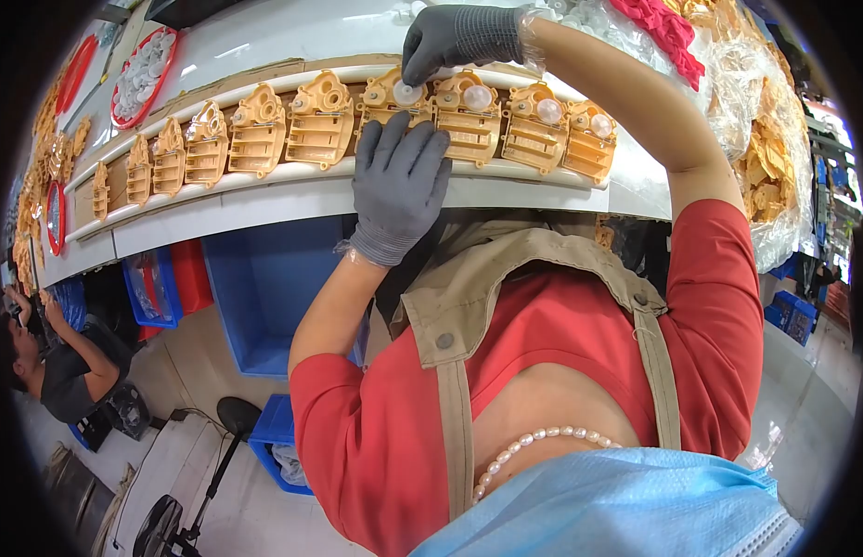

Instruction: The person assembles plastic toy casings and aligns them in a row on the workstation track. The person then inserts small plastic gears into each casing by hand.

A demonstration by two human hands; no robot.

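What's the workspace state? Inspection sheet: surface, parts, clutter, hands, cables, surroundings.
Surface: white table, white-edged track along it.
Job's things: ten orange housings in a row; white discs on the three rightmost, another at the right hand's fingertips.
Clutter: red-rimmed tray of white pieces, bagged orange parts, pink cloth.
Hands: gray-gloved; left hand on a housing, right at its disc, grip unclear.
Cables: nothing seen on the table.
Surroundings: another person at left; blue bins below.
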